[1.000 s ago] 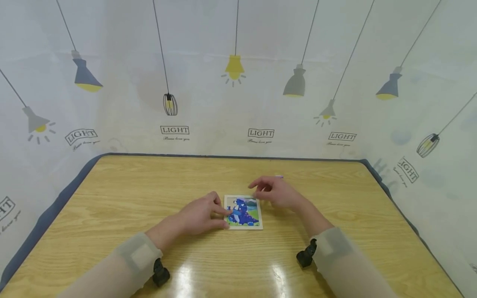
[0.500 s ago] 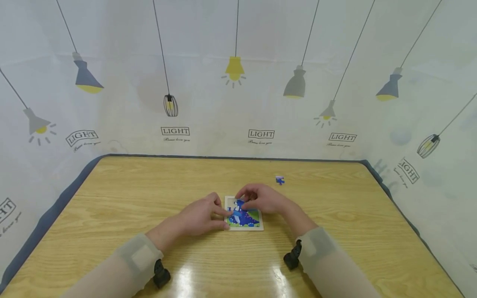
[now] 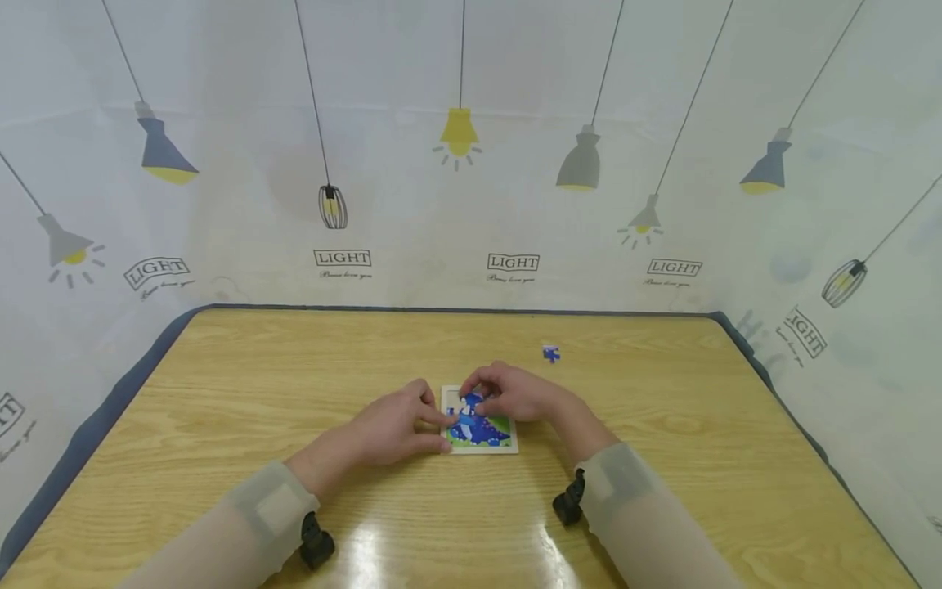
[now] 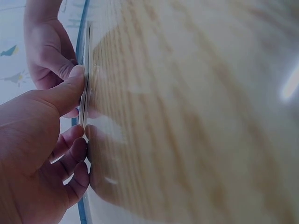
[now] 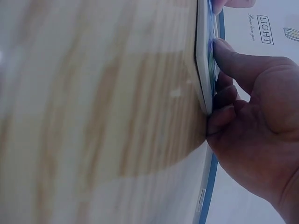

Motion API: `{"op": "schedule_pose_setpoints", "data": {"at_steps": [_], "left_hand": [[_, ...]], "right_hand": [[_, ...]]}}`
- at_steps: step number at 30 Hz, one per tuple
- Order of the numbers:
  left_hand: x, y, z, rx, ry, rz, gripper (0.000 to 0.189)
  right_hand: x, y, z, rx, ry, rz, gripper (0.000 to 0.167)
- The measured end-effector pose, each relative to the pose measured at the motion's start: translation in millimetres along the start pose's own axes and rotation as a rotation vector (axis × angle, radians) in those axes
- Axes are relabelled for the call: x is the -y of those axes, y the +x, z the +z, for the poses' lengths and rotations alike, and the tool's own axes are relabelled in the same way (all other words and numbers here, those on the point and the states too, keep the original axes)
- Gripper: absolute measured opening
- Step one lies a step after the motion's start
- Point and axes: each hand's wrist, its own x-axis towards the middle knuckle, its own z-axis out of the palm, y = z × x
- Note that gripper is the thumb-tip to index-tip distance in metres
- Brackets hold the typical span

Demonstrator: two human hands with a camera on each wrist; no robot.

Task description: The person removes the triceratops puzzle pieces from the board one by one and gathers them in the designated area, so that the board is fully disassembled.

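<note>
Frame holds dinosaur puzzle; left hand touches it, relaxed; right hand's grasp unclear. Wall beyond table's far edge.

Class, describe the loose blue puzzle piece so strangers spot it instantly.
On the yellow wood-grain table, look beyond the right hand toward the far edge. The small blue jigsaw piece lies there alone, outside the square pale-framed dinosaur puzzle.

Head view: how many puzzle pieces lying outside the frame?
1: a blue piece on the table, beyond the right hand. Any under that hand or the left hand would be hidden.
</note>
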Motion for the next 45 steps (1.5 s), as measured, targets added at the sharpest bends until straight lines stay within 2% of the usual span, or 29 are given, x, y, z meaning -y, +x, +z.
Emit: {"op": "schedule_pose_setpoints", "data": {"at_steps": [6,12,20,24,28,33,39,45], "left_hand": [[0.3,-0.7,-0.9,-0.002,0.009,0.016,0.043],[0.2,-0.5,-0.6,0.002,0.010,0.017,0.043],[1.0,-0.6,-1.4,0.003,0.000,0.005,0.043],[1.0,-0.7,-1.5,0.003,0.003,0.008,0.042],[1.0,-0.5,-0.9,0.003,0.006,0.009,0.043],[0.7,-0.2,-0.4,0.004,0.003,0.008,0.043],[0.9,0.3,-0.2,0.004,0.011,0.015,0.043],[1.5,0.2,-0.8,0.008,0.014,0.003,0.043]], "right_hand": [[0,1.7,2,-0.009,0.005,0.014,0.024],[-3,1.4,5,-0.032,0.061,0.040,0.024],[-4,0.5,5,-0.062,0.086,0.001,0.023],[-6,0.9,6,-0.084,0.099,-0.012,0.029],[-9,0.8,7,-0.122,0.121,0.008,0.035],[-11,-0.1,6,-0.145,0.129,0.030,0.030],[-12,-1.6,5,-0.149,0.135,0.003,0.023],[-11,-1.9,4,-0.150,0.092,-0.025,0.022]]}}
